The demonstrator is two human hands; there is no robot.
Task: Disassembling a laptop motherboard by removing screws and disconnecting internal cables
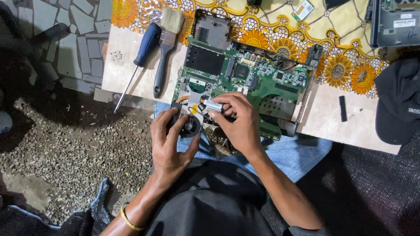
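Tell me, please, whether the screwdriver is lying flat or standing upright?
Lying flat. The blue-handled screwdriver rests on its side on the pale board, shaft past the board's edge, beside the paintbrush, apart from both hands.

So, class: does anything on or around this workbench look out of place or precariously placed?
Yes. The green circuit board overhangs the table's near edge, its corner over the person's lap, where both hands, left hand and right hand, grip the fan assembly.
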